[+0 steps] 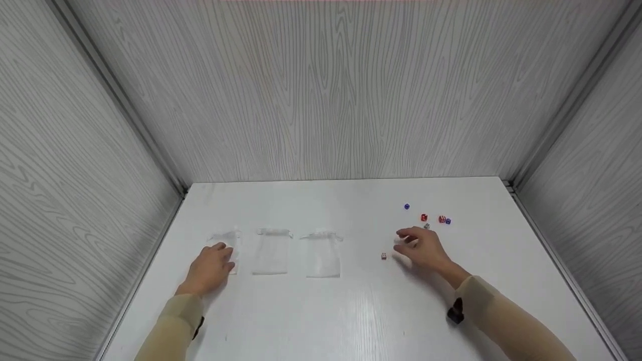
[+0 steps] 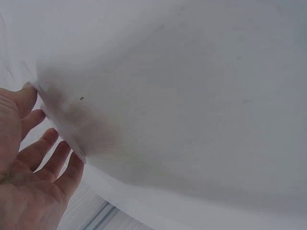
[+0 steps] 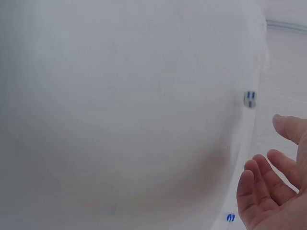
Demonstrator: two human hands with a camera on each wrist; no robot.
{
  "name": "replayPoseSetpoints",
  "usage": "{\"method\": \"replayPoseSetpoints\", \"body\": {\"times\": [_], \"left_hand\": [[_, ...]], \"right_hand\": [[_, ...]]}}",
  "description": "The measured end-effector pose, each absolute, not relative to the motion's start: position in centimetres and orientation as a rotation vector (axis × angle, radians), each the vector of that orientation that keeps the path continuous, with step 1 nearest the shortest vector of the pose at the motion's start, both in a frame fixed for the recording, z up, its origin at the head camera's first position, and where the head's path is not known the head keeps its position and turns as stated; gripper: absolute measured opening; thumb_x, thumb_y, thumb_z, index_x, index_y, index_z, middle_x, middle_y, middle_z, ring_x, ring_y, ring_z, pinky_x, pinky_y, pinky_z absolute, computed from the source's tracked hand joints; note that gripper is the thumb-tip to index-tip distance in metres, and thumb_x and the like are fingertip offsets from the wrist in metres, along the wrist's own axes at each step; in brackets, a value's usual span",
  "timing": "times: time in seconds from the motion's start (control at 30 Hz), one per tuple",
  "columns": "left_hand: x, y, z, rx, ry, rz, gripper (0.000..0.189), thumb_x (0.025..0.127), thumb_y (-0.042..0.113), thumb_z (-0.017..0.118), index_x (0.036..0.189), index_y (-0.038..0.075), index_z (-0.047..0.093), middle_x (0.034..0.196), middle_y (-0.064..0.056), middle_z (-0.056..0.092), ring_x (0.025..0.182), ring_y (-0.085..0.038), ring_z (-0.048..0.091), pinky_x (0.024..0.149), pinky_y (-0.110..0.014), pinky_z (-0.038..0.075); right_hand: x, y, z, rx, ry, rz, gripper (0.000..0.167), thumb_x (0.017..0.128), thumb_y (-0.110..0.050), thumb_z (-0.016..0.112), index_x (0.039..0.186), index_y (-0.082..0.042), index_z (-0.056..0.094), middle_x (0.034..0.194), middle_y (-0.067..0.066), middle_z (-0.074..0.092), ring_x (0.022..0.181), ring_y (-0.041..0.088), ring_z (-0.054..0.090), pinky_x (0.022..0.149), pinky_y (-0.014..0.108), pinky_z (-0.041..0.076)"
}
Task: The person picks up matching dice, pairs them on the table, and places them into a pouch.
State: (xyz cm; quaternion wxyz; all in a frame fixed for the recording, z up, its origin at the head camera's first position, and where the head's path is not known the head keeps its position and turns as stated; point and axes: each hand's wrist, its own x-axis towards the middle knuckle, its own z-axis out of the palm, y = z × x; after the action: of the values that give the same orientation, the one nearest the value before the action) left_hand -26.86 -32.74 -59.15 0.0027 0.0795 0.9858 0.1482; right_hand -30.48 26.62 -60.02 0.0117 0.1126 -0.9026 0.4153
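Right hand (image 1: 421,248) isn't holding anything as far as I can see: thumb and fingers sit apart, loosely curved. Closest to it is a tiny whitish die with reddish markings (image 1: 383,256), just off the thumb side toward the front edge. Left hand (image 1: 210,265) has its fingers spread, tips resting on a flat, see-through white drawstring pouch (image 1: 233,253), the one nearest the surface's left edge; can't tell if it's pinching any fabric. Two more sheer white drawstring pouches (image 1: 271,251) lie flat in a row to the right of that one, necks toward the back edge.

The other dice are past the right hand, toward the back right corner: two red translucent cubes (image 1: 424,217), two small blue cubes (image 1: 407,206) and a clear-greyish cube (image 1: 427,226). All this is on a glossy white tabletop (image 1: 361,321), with grey wood-grain panels (image 1: 321,90) round its back and sides.
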Motion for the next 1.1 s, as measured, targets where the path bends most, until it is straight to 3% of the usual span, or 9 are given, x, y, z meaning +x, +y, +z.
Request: {"method": "replayPoseSetpoints", "body": {"times": [0.1, 0.37, 0.6, 0.73, 0.97, 1.1], "left_hand": [[-26.9, -32.8, -59.2, 0.257, 3.087, 0.465, 0.043, 0.107, 0.014, 0.072, 0.144, -0.008, 0.069, 0.153, -0.035, 0.064, 0.138, -0.06, 0.062, 0.117, -0.072, 0.052], [-27.2, -32.9, -59.4, 0.229, 3.064, 0.459, 0.046, 0.109, 0.017, 0.071, 0.148, -0.007, 0.067, 0.158, -0.035, 0.06, 0.144, -0.059, 0.058, 0.12, -0.072, 0.05], [-27.1, -32.7, -59.4, 0.221, 3.071, 0.437, 0.044, 0.108, 0.016, 0.072, 0.146, -0.006, 0.068, 0.156, -0.034, 0.063, 0.141, -0.059, 0.061, 0.119, -0.072, 0.051], [-27.0, -32.6, -59.3, 0.22, 3.069, 0.44, 0.044, 0.108, 0.016, 0.072, 0.146, -0.007, 0.068, 0.156, -0.034, 0.062, 0.142, -0.059, 0.06, 0.12, -0.071, 0.051], [-26.9, -32.6, -59.2, 0.234, 3.073, 0.432, 0.044, 0.108, 0.016, 0.073, 0.146, -0.007, 0.068, 0.155, -0.034, 0.063, 0.141, -0.059, 0.061, 0.119, -0.071, 0.051], [-27.0, -32.8, -59.2, 0.242, 3.085, 0.437, 0.044, 0.107, 0.016, 0.073, 0.145, -0.007, 0.069, 0.154, -0.034, 0.064, 0.139, -0.059, 0.062, 0.118, -0.071, 0.052]], "right_hand": [[-30.9, 28.0, -59.8, 0.294, -2.783, 1.251, 0.045, 0.099, -0.019, 0.087, 0.139, -0.001, 0.076, 0.136, 0.021, 0.079, 0.121, 0.038, 0.075, 0.102, 0.055, 0.065], [-32.3, 31.4, -59.7, 0.114, -2.725, 1.173, 0.046, 0.098, -0.016, 0.087, 0.14, 0.0, 0.075, 0.134, 0.023, 0.079, 0.12, 0.04, 0.076, 0.098, 0.04, 0.06], [-33.1, 33.0, -60.3, -0.074, -2.784, 1.22, 0.047, 0.103, -0.021, 0.082, 0.144, -0.001, 0.072, 0.141, 0.025, 0.074, 0.125, 0.04, 0.072, 0.104, 0.046, 0.058], [-33.7, 33.2, -60.7, -0.108, -2.826, 1.198, 0.046, 0.104, -0.021, 0.08, 0.143, 0.001, 0.072, 0.135, 0.025, 0.074, 0.122, 0.039, 0.07, 0.107, 0.049, 0.058], [-34.4, 33.2, -60.9, -0.141, -2.869, 1.164, 0.042, 0.104, -0.022, 0.079, 0.138, 0.001, 0.075, 0.128, 0.023, 0.076, 0.117, 0.036, 0.07, 0.101, 0.045, 0.058], [-34.8, 33.0, -61.1, -0.136, -2.866, 1.156, 0.038, 0.104, -0.02, 0.078, 0.136, 0.002, 0.076, 0.128, 0.024, 0.077, 0.118, 0.039, 0.07, 0.104, 0.05, 0.06]]}}
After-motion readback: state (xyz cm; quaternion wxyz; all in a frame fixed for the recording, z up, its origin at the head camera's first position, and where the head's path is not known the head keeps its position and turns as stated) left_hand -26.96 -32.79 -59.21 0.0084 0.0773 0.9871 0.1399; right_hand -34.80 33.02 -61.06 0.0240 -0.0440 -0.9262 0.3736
